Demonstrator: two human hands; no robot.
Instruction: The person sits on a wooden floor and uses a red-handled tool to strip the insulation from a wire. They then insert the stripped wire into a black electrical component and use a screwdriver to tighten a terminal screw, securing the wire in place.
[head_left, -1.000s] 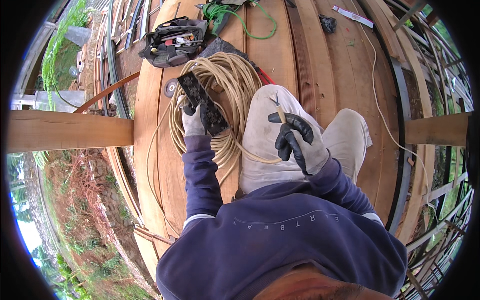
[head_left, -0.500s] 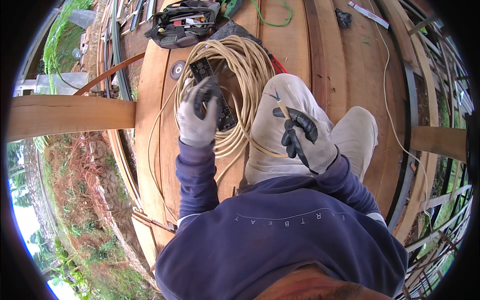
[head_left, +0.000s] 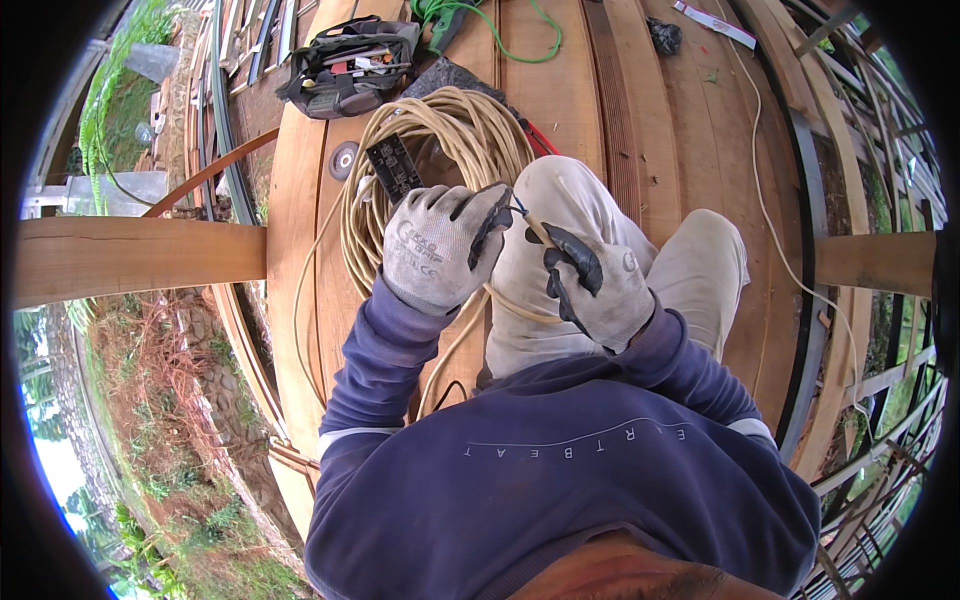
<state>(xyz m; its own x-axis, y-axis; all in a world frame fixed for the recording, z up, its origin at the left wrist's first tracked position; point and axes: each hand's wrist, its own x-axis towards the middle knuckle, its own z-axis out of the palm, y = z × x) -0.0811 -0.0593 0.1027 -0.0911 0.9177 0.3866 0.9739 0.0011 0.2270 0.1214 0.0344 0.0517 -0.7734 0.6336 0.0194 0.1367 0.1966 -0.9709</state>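
Both hands wear grey gloves with black palms. My right hand (head_left: 605, 290) is closed around the end of a beige electrical cable (head_left: 540, 231), which points up and left. Thin inner wires, one blue, stick out of its stripped tip. My left hand (head_left: 440, 245) is pinched at those wires with thumb and forefinger, its back turned up. Beyond it lies a large coil of the same beige cable (head_left: 480, 115) on the planks. A black power strip (head_left: 393, 168) rests across the coil, its lower part hidden by my left hand.
A grey tool bag (head_left: 350, 65) full of tools lies at the far left, near a green cord (head_left: 540, 57). A small grinding disc (head_left: 344, 160) sits left of the coil. Wooden planks (head_left: 560, 110) form the floor. A thin white cable (head_left: 770, 190) runs down the right side.
My left hand has left the power strip and moved right to the cable tip, its fingers closing on the wires. My right hand still holds the cable, now tilted further left.
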